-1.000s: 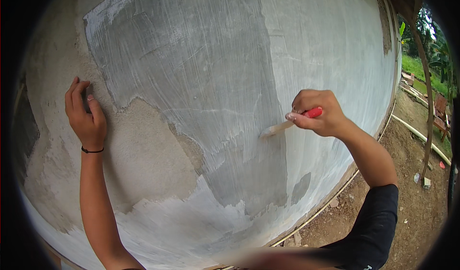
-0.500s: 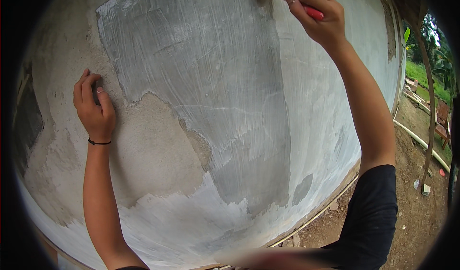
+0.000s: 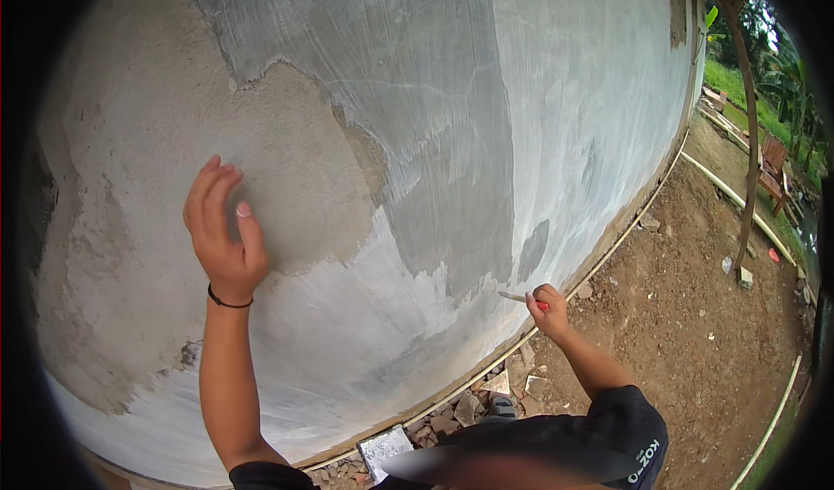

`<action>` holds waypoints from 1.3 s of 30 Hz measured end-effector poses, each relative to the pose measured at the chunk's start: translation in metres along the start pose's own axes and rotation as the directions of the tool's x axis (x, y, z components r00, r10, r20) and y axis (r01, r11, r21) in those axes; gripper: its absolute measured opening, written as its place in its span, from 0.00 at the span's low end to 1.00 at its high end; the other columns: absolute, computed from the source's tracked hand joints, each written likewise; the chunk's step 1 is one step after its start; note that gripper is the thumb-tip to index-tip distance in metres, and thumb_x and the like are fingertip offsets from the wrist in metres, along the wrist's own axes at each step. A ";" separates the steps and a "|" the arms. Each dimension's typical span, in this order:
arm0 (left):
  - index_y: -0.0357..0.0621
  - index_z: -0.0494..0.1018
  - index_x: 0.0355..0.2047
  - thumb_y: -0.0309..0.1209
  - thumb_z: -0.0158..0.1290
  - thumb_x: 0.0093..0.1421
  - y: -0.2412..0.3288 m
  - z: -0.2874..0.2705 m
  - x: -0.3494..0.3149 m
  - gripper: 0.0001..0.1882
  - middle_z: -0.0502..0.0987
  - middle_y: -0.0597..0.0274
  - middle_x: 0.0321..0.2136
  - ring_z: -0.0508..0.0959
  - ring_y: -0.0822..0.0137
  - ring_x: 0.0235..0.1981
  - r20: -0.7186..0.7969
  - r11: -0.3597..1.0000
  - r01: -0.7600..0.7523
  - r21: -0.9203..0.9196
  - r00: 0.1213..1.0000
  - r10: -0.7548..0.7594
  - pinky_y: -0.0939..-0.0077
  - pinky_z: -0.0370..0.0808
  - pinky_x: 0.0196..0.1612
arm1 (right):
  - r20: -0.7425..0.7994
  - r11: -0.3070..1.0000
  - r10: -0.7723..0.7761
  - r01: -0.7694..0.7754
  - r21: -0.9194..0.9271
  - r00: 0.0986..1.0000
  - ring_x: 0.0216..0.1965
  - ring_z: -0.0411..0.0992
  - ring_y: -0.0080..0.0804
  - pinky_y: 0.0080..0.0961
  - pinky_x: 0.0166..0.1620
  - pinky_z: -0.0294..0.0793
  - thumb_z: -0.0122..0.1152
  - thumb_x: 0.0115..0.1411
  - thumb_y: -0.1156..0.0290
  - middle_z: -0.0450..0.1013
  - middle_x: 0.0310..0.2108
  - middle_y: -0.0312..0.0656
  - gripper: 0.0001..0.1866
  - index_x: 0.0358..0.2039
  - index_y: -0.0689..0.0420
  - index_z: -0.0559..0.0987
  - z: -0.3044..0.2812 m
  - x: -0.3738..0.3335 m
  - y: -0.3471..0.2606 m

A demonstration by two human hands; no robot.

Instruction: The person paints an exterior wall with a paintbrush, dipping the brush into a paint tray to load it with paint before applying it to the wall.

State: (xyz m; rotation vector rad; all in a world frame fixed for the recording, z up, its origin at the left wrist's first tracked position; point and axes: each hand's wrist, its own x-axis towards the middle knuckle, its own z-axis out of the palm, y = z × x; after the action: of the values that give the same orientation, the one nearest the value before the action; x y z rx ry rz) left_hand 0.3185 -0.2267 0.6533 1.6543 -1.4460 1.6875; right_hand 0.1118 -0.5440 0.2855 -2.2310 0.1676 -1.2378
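A tall plaster wall (image 3: 295, 168) fills most of the view, with bare rough patches, a darker grey streaked area (image 3: 408, 82) and whitish coating low down. Down near the wall's foot, my right hand (image 3: 549, 312) is closed round the red handle of a flat paintbrush (image 3: 514, 296). The brush appears nearly edge-on, its pale end at the wall below the dark grey area. My left hand (image 3: 226, 225), with a dark band at the wrist, is raised before the bare plaster. Its fingers are apart and slightly bent, holding nothing; whether they touch the wall I cannot tell.
A pale pipe (image 3: 599, 264) follows the wall's foot. Broken stones (image 3: 469, 409) and a white-smeared rectangular piece (image 3: 385, 451) lie below. Bare soil (image 3: 669, 290) spreads to the right, with a thin post (image 3: 749, 142), another pale pipe (image 3: 738, 196) and a wooden chair (image 3: 771, 167).
My right hand has swept the brush from high on the wall down to near its foot. The view has tilted downward, showing more ground. My left hand stays raised by the bare plaster.
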 end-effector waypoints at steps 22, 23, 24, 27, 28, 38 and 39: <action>0.41 0.72 0.42 0.36 0.48 0.59 0.216 -0.281 -0.514 0.14 0.77 0.49 0.34 0.77 0.50 0.36 0.360 -0.141 0.876 0.461 -0.330 -0.873 0.60 0.73 0.39 | 0.848 0.186 0.442 -0.955 0.233 0.293 0.30 0.75 0.31 0.25 0.37 0.80 0.60 0.57 0.74 0.72 0.31 0.41 0.09 0.36 0.62 0.73 0.207 -0.092 -0.244; 0.41 0.71 0.42 0.35 0.48 0.59 0.219 -0.278 -0.508 0.15 0.77 0.49 0.34 0.77 0.50 0.36 0.321 -0.194 0.898 0.395 -0.333 -0.887 0.60 0.73 0.39 | 0.889 0.202 0.378 -0.960 0.195 0.260 0.30 0.75 0.31 0.25 0.37 0.80 0.60 0.57 0.76 0.72 0.31 0.41 0.08 0.36 0.63 0.73 0.221 -0.096 -0.255; 0.41 0.71 0.43 0.36 0.48 0.59 0.226 -0.277 -0.505 0.15 0.77 0.49 0.34 0.77 0.50 0.36 0.298 -0.253 0.902 0.350 -0.364 -0.883 0.60 0.73 0.39 | 0.926 0.216 0.307 -0.964 0.156 0.218 0.31 0.75 0.31 0.26 0.38 0.80 0.59 0.57 0.78 0.72 0.31 0.41 0.08 0.37 0.63 0.73 0.234 -0.101 -0.266; 0.42 0.71 0.43 0.38 0.48 0.59 0.271 -0.288 -0.516 0.16 0.77 0.48 0.35 0.77 0.50 0.36 0.245 -0.362 0.851 0.381 -0.471 -0.848 0.60 0.73 0.40 | 0.965 0.289 0.236 -0.956 0.043 0.115 0.32 0.75 0.32 0.27 0.38 0.80 0.58 0.56 0.79 0.72 0.31 0.42 0.08 0.38 0.63 0.73 0.266 -0.122 -0.289; 0.44 0.72 0.43 0.41 0.47 0.59 0.291 -0.296 -0.523 0.17 0.76 0.48 0.36 0.76 0.50 0.39 0.246 -0.404 0.784 0.472 -0.556 -0.794 0.59 0.72 0.42 | 0.977 0.311 0.203 -0.950 0.005 0.072 0.32 0.75 0.33 0.27 0.38 0.80 0.58 0.56 0.79 0.72 0.31 0.42 0.09 0.38 0.63 0.73 0.275 -0.132 -0.293; 0.45 0.72 0.42 0.41 0.47 0.59 0.404 -0.338 -0.555 0.17 0.76 0.46 0.39 0.76 0.49 0.42 -0.154 -0.785 0.217 0.580 -0.917 -0.367 0.55 0.72 0.44 | 0.902 0.587 0.301 -0.685 -0.432 -0.311 0.33 0.76 0.35 0.29 0.34 0.80 0.60 0.58 0.69 0.73 0.33 0.43 0.14 0.41 0.63 0.74 0.382 -0.227 -0.240; 0.45 0.73 0.40 0.40 0.48 0.59 0.410 -0.330 -0.566 0.15 0.77 0.46 0.36 0.77 0.49 0.39 -0.180 -0.853 0.291 0.432 -0.899 -0.398 0.57 0.73 0.42 | 0.881 0.631 0.332 -0.615 -0.473 -0.337 0.33 0.76 0.34 0.29 0.33 0.79 0.60 0.58 0.69 0.73 0.33 0.43 0.14 0.41 0.63 0.75 0.395 -0.239 -0.232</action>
State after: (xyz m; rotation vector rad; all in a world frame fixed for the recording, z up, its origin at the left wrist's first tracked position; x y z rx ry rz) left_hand -0.0510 0.0966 0.0562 1.8534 1.2740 -0.2954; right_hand 0.2600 -0.0959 0.0742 -1.8120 0.3285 1.0677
